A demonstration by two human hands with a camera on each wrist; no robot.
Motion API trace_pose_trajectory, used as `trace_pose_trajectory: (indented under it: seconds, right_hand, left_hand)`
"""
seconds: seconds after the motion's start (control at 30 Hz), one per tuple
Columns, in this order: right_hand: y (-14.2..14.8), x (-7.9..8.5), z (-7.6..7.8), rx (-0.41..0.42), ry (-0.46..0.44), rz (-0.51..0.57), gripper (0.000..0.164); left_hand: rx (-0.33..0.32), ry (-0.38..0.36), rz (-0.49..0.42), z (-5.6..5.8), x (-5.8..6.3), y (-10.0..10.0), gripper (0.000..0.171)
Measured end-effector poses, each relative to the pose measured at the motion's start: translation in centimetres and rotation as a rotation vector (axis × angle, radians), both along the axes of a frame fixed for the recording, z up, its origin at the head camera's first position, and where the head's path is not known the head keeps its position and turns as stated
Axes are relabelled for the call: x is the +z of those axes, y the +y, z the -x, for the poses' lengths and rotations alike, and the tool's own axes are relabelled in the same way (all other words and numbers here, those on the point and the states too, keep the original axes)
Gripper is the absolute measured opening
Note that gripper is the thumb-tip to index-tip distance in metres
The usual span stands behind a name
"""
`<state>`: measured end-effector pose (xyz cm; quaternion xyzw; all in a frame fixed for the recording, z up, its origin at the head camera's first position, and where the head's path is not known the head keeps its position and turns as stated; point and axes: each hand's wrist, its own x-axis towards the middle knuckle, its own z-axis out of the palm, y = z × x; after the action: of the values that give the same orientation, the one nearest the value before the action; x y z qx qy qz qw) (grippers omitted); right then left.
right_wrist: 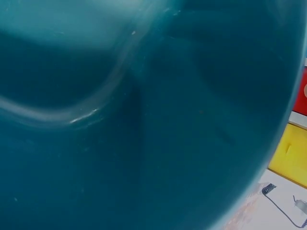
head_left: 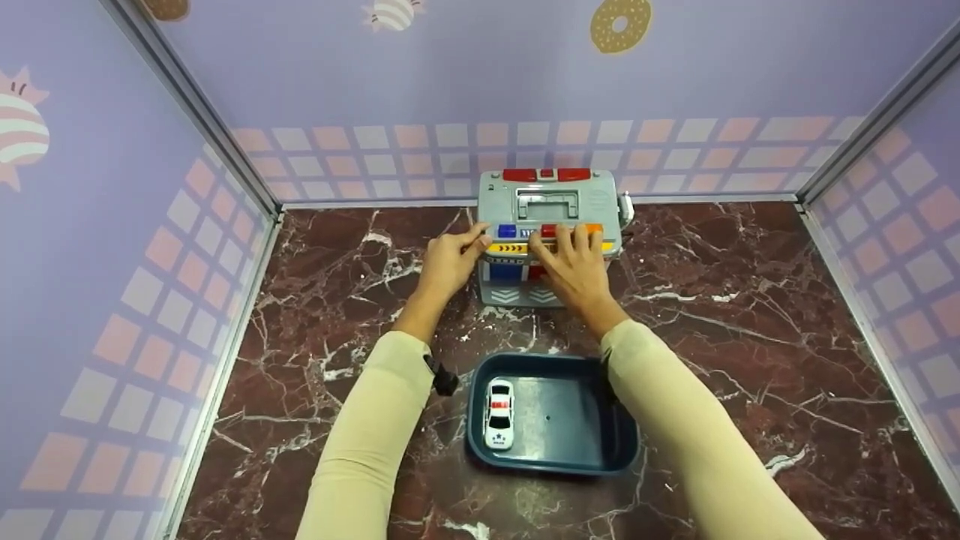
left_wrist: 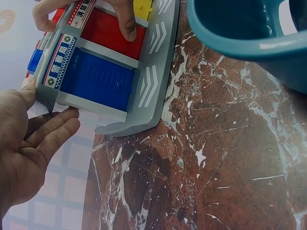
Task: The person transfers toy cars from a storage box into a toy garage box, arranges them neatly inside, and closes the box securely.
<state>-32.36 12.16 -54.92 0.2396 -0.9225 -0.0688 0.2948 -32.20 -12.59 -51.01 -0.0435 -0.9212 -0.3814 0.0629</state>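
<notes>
A toy garage with a grey roof, coloured light blocks and a carry handle stands against the back wall. In the left wrist view its blue door and red door are down. My left hand pinches the roof's front left corner, thumb above and fingers below the overhang. My right hand holds the roof's front edge, fingers over the top among the light blocks and thumb down in front of the red door. The right wrist view is mostly filled by the blue tray, which hides that hand.
Nearer to me, the dark blue tray lies on the marbled table, under my right forearm. A white toy police car sits at the tray's left side. Purple panel walls enclose the table at the back and sides.
</notes>
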Motion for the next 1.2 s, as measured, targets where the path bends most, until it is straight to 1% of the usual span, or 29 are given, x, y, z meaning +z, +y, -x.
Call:
trace_pose_trajectory:
  seconds: [0.07,0.23,0.37,0.53,0.7,0.8,1.03,1.2]
  right_hand:
    - [0.0,-0.1,0.0,-0.003,0.008,-0.001,0.074]
    - [0.0,-0.2,0.1,-0.009,0.010,0.004,0.056]
    - [0.0,-0.1,0.1,-0.014,0.008,0.027,0.051]
    - [-0.1,-0.1,0.1,-0.018,-0.012,0.041,0.054]
    - [-0.3,0.1,-0.4,-0.019,-0.072,0.040,0.070]
    - [-0.2,0.4,-0.8,-0.025,-0.126,0.046,0.078]
    - [0.0,1.4,-1.9,-0.040,-0.252,0.086,0.076]
    - [0.1,2.3,-2.6,-0.014,-0.312,0.136,0.077]
  left_hand:
    - [-0.003,0.003,-0.002,0.0,0.0,0.0,0.042]
    - [-0.016,0.024,-0.014,-0.2,0.0,0.0,0.041]
    - [-0.022,0.043,-0.023,-0.1,0.1,0.1,0.041]
    - [-0.015,0.038,-0.014,0.0,0.2,0.1,0.042]
    - [-0.017,0.022,-0.022,0.0,0.0,-0.1,0.042]
    - [-0.019,0.010,-0.030,-0.1,0.0,0.0,0.043]
    - [-0.018,0.011,-0.045,-0.1,-0.1,0.1,0.042]
    - [-0.006,-0.018,-0.039,-0.1,0.1,0.0,0.044]
